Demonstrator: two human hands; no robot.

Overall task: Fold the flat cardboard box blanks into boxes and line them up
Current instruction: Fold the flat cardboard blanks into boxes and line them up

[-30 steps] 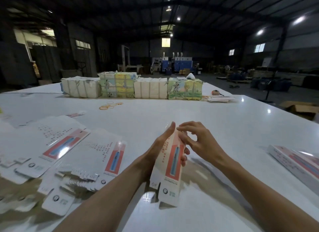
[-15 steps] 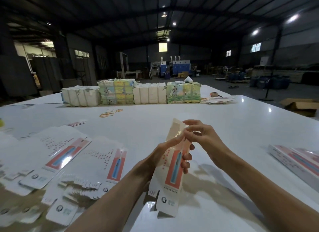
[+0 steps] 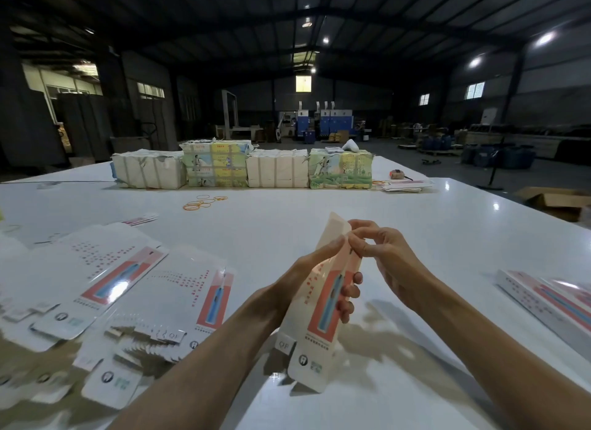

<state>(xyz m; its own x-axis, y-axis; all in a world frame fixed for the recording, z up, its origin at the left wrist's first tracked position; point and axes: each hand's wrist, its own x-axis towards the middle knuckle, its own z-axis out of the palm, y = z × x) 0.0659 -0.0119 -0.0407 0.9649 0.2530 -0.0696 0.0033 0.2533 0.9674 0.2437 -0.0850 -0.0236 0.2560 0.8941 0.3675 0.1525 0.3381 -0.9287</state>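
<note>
head view: left hand (image 3: 302, 269) grips the glossy, slim cardboard box blank (image 3: 323, 321), right hand (image 3: 383, 253) pinches its top flap (image 3: 337, 226).

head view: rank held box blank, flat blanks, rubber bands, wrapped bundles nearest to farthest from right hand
1. box blank, pinched by the right hand
2. flat blanks, near left
3. rubber bands, mid-table left
4. wrapped bundles, far edge

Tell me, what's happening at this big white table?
A person is folding a white-and-red cardboard box blank, held upright over the white table. The left hand grips its middle while the right hand pinches near its top flap. More flat printed blanks lie spread at the left; finished long boxes lie at the right edge.
</note>
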